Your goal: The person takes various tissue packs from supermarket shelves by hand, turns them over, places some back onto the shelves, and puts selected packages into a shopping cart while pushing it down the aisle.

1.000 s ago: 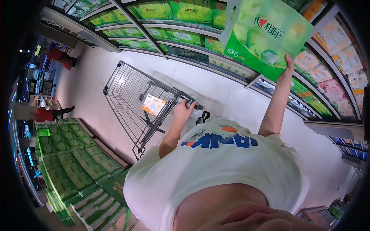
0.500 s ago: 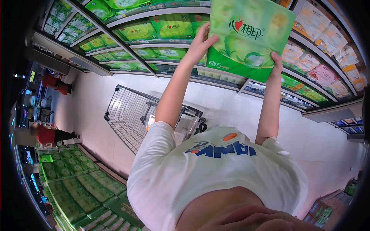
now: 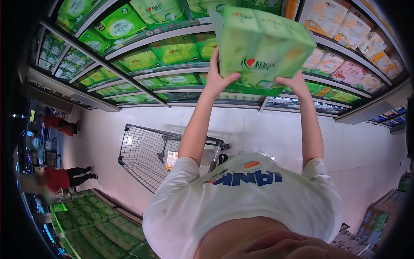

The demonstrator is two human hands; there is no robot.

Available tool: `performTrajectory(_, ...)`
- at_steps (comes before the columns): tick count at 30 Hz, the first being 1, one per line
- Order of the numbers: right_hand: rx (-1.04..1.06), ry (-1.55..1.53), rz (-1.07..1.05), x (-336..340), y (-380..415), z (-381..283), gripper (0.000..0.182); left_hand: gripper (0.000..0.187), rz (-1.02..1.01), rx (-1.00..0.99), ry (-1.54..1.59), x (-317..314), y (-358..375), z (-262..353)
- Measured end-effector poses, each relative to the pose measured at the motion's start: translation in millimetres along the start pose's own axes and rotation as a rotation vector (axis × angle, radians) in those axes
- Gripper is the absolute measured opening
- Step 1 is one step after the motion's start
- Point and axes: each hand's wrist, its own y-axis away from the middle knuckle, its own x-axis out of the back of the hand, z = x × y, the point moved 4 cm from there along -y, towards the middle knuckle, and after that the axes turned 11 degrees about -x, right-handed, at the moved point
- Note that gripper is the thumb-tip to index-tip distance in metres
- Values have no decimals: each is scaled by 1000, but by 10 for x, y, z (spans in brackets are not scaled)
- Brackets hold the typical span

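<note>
A green pack of tissues (image 3: 263, 47) with a red heart logo is held up in front of the shelves, tilted so that its top and front both show. My left hand (image 3: 216, 78) grips its left side, thumb on the front face. On the lower right, my right hand (image 3: 295, 83) holds it too, thumb on the front; its other fingers are hidden behind the pack. Similar green tissue packs (image 3: 176, 51) line the shelf behind it.
A wire shopping cart (image 3: 144, 149) stands to my left with an orange-and-white pack (image 3: 171, 159) in it. Stacked green packs (image 3: 103, 228) fill the lower left. Two people in red tops, one a nearer person (image 3: 58, 178), are farther left. Orange-and-white packs (image 3: 330, 19) sit on the right shelves.
The pack has tipped so that its top face now shows, and both hands have shifted slightly left and down with it. The nearer person in red has moved a little.
</note>
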Motion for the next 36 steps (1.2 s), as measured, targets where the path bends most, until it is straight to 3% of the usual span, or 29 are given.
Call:
performTrajectory(1, 36, 21, -124, -31, 8, 99, 62, 98, -90, -11, -145, 3, 89, -3)
performTrajectory(2, 38, 23, -121, -50, 12, 208, 62, 97, -178, -20, -293, -4, 124, -29)
performTrajectory(4, 143, 302, 56, -71, 43, 315, 54, 91, -251, 53, -324, -40, 107, -157)
performTrajectory(6, 127, 313, 60, -86, -73, 421, 51, 86, -319, 133, -357, -51, 49, -279)
performTrajectory(8, 373, 471, 216, -74, -183, 367, 51, 73, -312, -10, -429, -37, -188, -332)
performTrajectory(12, 384, 277, 335, 113, -708, -225, 55, 61, -233, -73, -238, -64, -1087, -590)
performTrajectory(14, 475, 176, 335, 294, -1153, -440, 58, 54, -311, -26, -253, -244, -1609, -357)
performTrajectory(15, 427, 215, 352, 395, -1305, -558, 53, 55, -298, -24, -364, -275, -1802, -470)
performTrajectory(16, 381, 256, 364, 479, -1437, -659, 49, 78, -310, 6, -283, -197, -2025, -856)
performTrajectory(17, 373, 260, 368, 527, -1590, -710, 49, 76, -267, 59, -336, -297, -2093, -686)
performTrajectory(19, 283, 74, 372, 603, -1824, -769, 72, 75, -225, 107, -388, -462, -2258, -531)
performTrajectory(21, 299, 85, 474, 578, -1858, -833, 72, 75, -89, 57, -252, -518, -2463, -588)
performTrajectory(23, 398, 63, 642, 539, -1922, -791, 72, 75, -83, 5, -174, -579, -2535, -682)
performTrajectory(28, 494, 28, 678, 477, -2114, -769, 71, 74, 23, -55, -44, -639, -2626, -793)
performTrajectory(34, 442, 88, 686, 553, -2331, -668, 72, 75, 77, -163, -430, -622, -2571, -913)
performTrajectory(36, 400, 93, 648, 539, -2373, -628, 73, 77, 123, -181, -808, -631, -2578, -924)
